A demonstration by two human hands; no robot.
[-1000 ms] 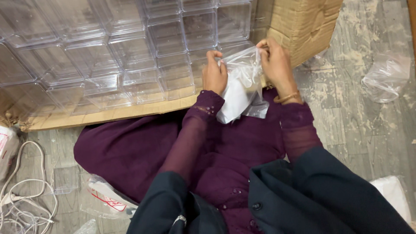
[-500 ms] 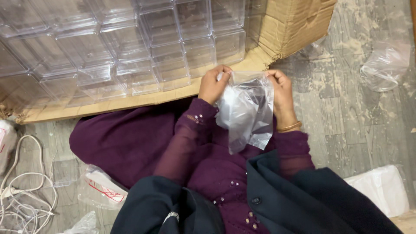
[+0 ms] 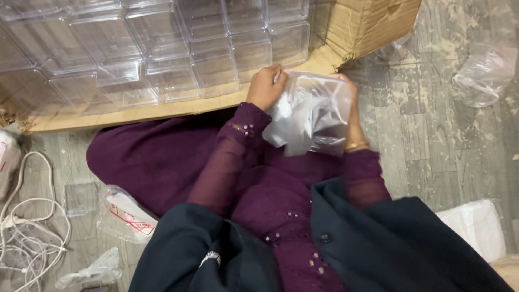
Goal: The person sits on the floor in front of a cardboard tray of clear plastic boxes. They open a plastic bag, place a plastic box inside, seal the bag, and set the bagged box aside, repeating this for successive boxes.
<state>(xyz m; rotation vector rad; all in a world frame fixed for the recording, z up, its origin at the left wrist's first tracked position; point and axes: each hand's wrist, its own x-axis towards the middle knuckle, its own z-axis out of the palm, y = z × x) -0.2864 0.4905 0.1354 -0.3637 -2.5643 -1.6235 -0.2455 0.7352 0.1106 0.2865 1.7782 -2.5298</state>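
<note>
A flattened cardboard sheet [image 3: 162, 111] carries rows of clear boxes [image 3: 162, 48] ahead of the purple lap [image 3: 162, 157]. Over the lap, a clear bag [image 3: 313, 113] with something white inside is held up. The left hand [image 3: 266, 86] pinches its top left edge; the right hand [image 3: 351, 108], mostly hidden behind it, probably grips the right edge. White cables [image 3: 27, 232] lie left; a crumpled bag [image 3: 484, 73] right.

The thin plastic bag [image 3: 311, 113] is clear with a milky white sheen. The sheer sleeves [image 3: 230, 162] and the dress are deep plum, dotted with small pale beads. The jacket [image 3: 394, 243] is dark navy. The stacked plastic boxes [image 3: 162, 48] are colourless, the cardboard carton [image 3: 373, 21] tan, the plank floor [image 3: 432, 135] streaked grey.
</note>
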